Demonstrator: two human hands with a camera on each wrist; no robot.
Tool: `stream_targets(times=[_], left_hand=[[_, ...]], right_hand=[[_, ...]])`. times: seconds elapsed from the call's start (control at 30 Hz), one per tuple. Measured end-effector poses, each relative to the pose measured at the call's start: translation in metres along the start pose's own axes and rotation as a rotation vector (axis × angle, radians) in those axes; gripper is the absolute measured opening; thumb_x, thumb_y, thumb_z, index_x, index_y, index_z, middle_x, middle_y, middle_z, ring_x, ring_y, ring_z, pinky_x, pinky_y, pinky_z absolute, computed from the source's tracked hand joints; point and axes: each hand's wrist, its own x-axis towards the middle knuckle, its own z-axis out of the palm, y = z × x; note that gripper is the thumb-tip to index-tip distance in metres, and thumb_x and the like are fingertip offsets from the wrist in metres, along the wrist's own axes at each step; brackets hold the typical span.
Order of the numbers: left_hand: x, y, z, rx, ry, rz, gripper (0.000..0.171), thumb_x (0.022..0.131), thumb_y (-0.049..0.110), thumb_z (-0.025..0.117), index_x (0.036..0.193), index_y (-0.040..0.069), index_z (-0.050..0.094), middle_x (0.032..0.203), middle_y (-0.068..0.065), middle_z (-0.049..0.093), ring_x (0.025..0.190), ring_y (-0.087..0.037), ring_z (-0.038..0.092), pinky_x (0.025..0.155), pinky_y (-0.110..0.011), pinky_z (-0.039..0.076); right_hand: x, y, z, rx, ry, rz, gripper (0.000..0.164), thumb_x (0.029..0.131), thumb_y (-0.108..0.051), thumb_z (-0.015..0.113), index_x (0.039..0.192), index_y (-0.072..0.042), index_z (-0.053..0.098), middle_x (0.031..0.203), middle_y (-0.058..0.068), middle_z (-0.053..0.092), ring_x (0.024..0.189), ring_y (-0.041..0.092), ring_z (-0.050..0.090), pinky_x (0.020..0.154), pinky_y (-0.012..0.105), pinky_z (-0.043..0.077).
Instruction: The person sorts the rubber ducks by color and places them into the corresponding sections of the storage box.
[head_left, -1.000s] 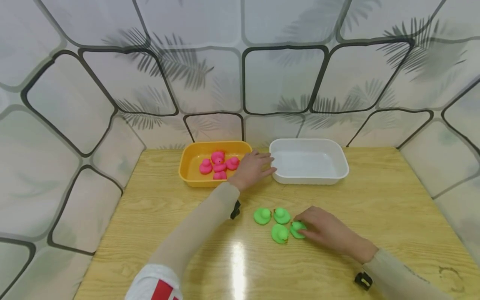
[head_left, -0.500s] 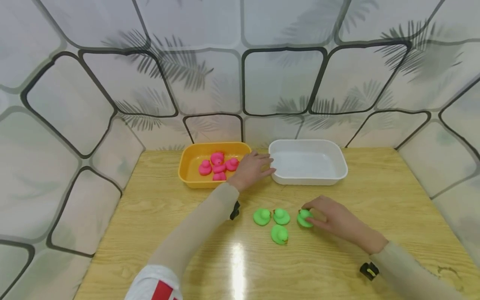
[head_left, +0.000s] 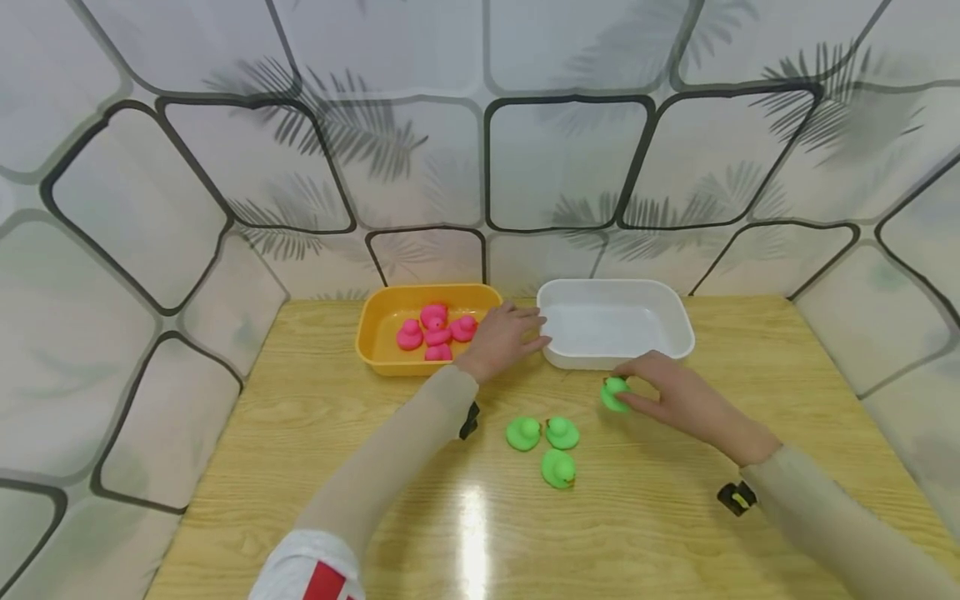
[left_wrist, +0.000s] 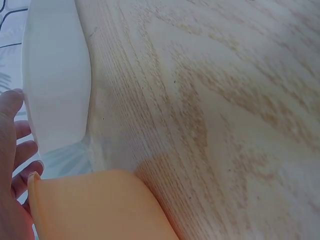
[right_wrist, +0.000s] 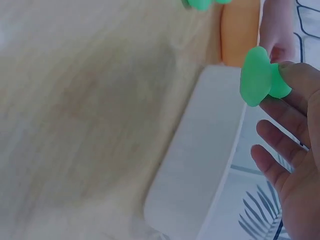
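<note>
My right hand [head_left: 678, 398] pinches a green toy duck [head_left: 614, 394] between thumb and finger, in front of the white tub [head_left: 581, 362]. In the right wrist view the pinched duck shows its flat base, held off the table, and the other fingers are spread. My left hand [head_left: 504, 337] lies across the gap between the orange tub [head_left: 390, 367] and the white tub, its fingers relaxed and the fingertips at the white tub's left rim. Whether they touch it I cannot tell. Several pink toy ducks [head_left: 409, 335] sit in the orange tub; the white tub's visible inside holds nothing.
On the wooden table [head_left: 315, 467], a green duck [head_left: 523, 433], a second green duck [head_left: 562, 432] and a third green duck [head_left: 558, 469] stand close together in front of the tubs. A patterned wall [head_left: 562, 167] rises behind and on both sides.
The right hand has drawn one green duck away from the group, first rightward, then lifted it forward to the white tub's front. The left hand has stayed in place.
</note>
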Motion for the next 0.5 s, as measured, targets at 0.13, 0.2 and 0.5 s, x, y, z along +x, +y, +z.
stream_targets(times=[0.13, 0.2, 0.5], left_hand=[[0.000, 0.001, -0.001, 0.007, -0.004, -0.006, 0.044, 0.105, 0.043, 0.061, 0.137, 0.014, 0.069, 0.146, -0.005, 0.062, 0.127, -0.026, 0.058, 0.102, -0.037, 0.049], [0.000, 0.001, -0.002, 0.010, -0.007, -0.011, 0.044, 0.105, 0.043, 0.061, 0.138, 0.015, 0.069, 0.147, -0.005, 0.062, 0.126, -0.025, 0.057, 0.102, -0.037, 0.049], [-0.002, 0.001, -0.001, -0.006, -0.001, -0.008, 0.044, 0.105, 0.042, 0.062, 0.139, 0.014, 0.068, 0.146, -0.006, 0.062, 0.121, -0.026, 0.056, 0.100, -0.038, 0.051]], right_hand=[[0.011, 0.008, -0.007, -0.003, 0.020, -0.026, 0.036, 0.079, -0.004, 0.088, 0.112, -0.010, 0.074, 0.106, -0.003, 0.074, 0.098, 0.018, 0.067, 0.083, 0.037, 0.054], [0.016, 0.012, -0.011, -0.016, 0.024, -0.027, 0.035, 0.080, -0.003, 0.088, 0.111, -0.009, 0.074, 0.106, -0.001, 0.074, 0.098, 0.019, 0.067, 0.084, 0.038, 0.054], [0.040, 0.025, -0.025, -0.027, 0.025, -0.011, 0.030, 0.083, -0.003, 0.085, 0.111, -0.006, 0.074, 0.103, 0.002, 0.074, 0.095, 0.023, 0.066, 0.082, 0.041, 0.053]])
